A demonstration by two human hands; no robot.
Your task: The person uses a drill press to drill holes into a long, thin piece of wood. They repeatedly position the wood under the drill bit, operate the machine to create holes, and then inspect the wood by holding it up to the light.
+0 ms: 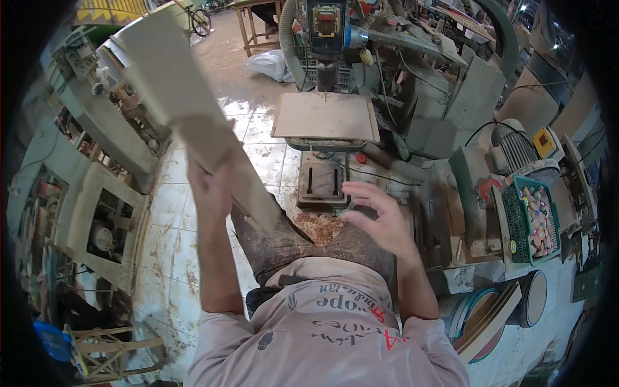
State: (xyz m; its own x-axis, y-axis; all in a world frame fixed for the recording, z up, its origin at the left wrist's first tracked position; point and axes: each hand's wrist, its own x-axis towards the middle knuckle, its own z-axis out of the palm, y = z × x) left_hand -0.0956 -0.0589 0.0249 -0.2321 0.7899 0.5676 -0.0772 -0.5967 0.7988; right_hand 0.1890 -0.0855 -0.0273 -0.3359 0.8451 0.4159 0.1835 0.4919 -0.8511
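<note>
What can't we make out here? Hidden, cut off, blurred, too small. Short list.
Head view:
- Left hand: grip unclear; motion blur, and the long board hides some fingers.
- Board's surface detail: lost to motion blur.
- Drill bit: tip too small to tell if it touches the pale panel.
- Far wooden table: cut off by the top edge.

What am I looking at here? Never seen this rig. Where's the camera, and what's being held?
No robot here: these are a person's bare hands. There is one picture, from a wide fisheye camera on the person's head, looking down, so straight edges bend near the rim. The left hand holds a long pale board, tilted and a bit blurred. The right hand is empty, fingers spread. Ahead stands a drill; a flat panel lies on its table. At right, a green basket holds small pieces, too small to identify.
</note>
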